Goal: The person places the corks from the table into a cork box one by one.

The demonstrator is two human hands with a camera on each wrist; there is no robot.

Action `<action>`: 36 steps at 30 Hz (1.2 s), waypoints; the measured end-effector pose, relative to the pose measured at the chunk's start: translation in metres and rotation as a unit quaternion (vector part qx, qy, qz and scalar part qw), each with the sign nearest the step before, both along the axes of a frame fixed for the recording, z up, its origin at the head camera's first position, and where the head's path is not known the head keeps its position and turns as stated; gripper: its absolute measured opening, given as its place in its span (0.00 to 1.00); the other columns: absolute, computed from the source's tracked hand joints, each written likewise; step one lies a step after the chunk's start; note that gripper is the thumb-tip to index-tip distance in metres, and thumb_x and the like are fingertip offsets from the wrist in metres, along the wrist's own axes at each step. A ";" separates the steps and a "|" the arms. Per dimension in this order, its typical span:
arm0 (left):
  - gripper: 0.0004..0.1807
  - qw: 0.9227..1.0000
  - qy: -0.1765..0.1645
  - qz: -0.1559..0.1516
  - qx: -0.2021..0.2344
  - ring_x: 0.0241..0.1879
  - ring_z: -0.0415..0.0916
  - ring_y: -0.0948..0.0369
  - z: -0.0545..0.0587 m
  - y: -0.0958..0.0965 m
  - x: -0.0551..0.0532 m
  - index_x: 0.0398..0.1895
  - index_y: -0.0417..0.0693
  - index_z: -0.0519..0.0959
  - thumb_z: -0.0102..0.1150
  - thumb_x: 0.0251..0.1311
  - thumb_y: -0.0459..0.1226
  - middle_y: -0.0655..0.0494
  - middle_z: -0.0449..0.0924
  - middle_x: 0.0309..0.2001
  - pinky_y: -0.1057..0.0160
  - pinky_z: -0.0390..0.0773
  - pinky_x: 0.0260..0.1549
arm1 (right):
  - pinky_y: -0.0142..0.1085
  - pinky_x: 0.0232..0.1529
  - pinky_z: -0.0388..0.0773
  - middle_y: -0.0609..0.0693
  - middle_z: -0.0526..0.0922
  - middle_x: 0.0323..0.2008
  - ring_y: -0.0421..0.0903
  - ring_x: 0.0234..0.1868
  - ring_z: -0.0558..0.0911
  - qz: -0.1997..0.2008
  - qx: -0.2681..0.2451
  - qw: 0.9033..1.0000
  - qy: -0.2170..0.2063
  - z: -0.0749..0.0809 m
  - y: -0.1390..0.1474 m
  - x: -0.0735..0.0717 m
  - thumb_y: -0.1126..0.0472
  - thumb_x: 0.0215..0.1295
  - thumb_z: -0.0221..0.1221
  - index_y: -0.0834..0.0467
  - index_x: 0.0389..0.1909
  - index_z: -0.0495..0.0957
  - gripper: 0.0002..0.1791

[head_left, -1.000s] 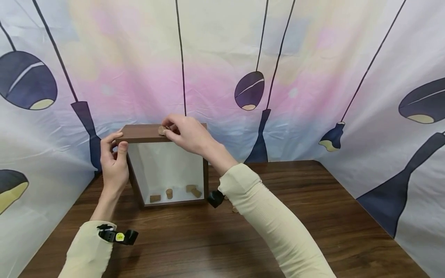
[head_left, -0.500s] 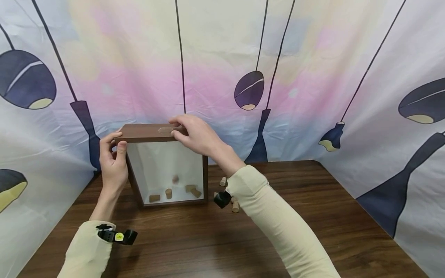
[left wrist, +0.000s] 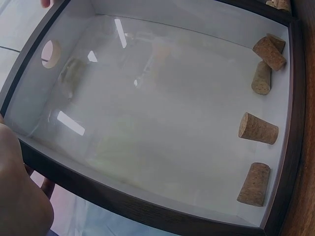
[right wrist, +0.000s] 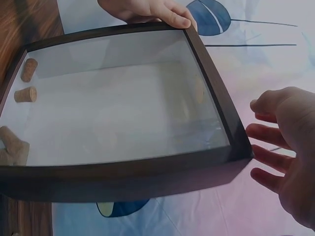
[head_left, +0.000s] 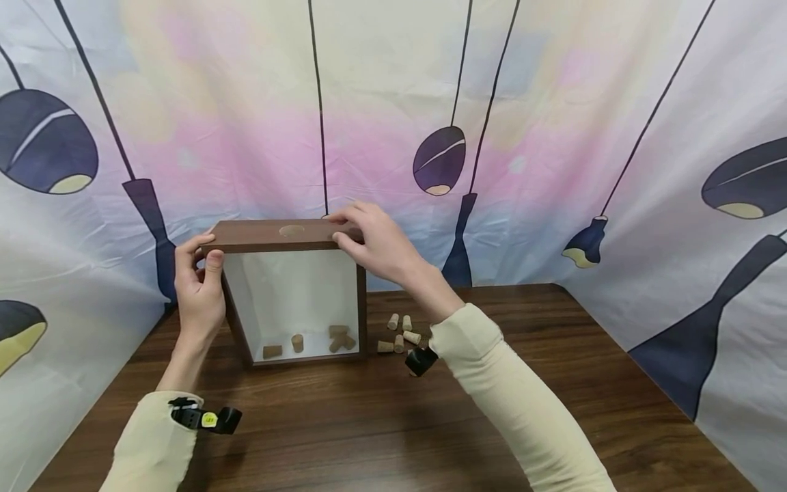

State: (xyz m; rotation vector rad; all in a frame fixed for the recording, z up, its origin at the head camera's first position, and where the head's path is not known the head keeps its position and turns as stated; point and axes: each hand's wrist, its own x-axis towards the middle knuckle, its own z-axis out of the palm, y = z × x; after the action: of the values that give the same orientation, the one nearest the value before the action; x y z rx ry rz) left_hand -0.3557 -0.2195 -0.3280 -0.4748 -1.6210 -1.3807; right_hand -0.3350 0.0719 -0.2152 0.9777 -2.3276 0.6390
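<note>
A brown-framed shadow box [head_left: 258,236] with a clear front and white inside stands upright on the table. My left hand [head_left: 201,294] grips its upper left corner, thumb on the front edge and fingers round the side. A round hole [head_left: 292,231] opens in the box's top. Several tapered corks [left wrist: 258,129] lie along the box's bottom, one upright, a few heaped at the right end. My right hand [head_left: 384,246] hovers by the upper right corner with fingers loosely bent; in the right wrist view nothing is between those fingers [right wrist: 268,160].
Several more corks [head_left: 385,347] lie loose on the dark wooden table [head_left: 344,424], just right of the box and partly behind the wrist camera [head_left: 421,361]. A printed cloth [head_left: 381,82] hangs close behind the box and round the table's sides.
My right hand has let a cork go at the hole and moved right along the box's top. The cork has dropped onto the heap inside. My left hand keeps its grip.
</note>
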 end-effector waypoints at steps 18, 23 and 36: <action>0.21 1.000 0.003 -0.009 0.006 0.35 0.65 0.68 0.002 0.001 0.001 0.64 0.34 0.68 0.49 0.74 0.37 0.50 0.71 0.68 0.73 0.61 0.33 | 0.44 0.63 0.69 0.49 0.81 0.54 0.48 0.60 0.75 -0.009 -0.052 0.999 -0.007 -0.024 0.049 0.005 0.59 0.72 0.58 0.56 0.55 0.80 0.14; 0.20 1.000 0.004 -0.012 0.008 0.33 0.64 0.68 0.001 0.001 0.002 0.64 0.34 0.68 0.49 0.74 0.36 0.50 0.71 0.68 0.73 0.61 0.32 | 0.44 0.62 0.70 0.49 0.81 0.54 0.47 0.60 0.75 -0.014 -0.054 0.998 -0.006 -0.031 0.058 0.006 0.58 0.71 0.58 0.55 0.55 0.80 0.15; 0.20 1.000 0.004 -0.011 0.004 0.33 0.63 0.68 -0.001 -0.001 -0.001 0.64 0.35 0.68 0.49 0.74 0.36 0.52 0.71 0.68 0.73 0.61 0.32 | 0.44 0.55 0.75 0.51 0.81 0.52 0.47 0.52 0.78 -0.017 -0.040 0.999 -0.011 -0.054 0.082 0.008 0.59 0.72 0.58 0.56 0.55 0.80 0.14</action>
State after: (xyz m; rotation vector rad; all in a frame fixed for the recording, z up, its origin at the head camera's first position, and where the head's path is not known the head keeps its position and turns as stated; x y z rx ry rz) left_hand -0.3566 -0.2206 -0.3286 -0.4937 -1.6062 -1.3993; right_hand -0.3266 0.1534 -0.2697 0.8971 -2.3133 0.7267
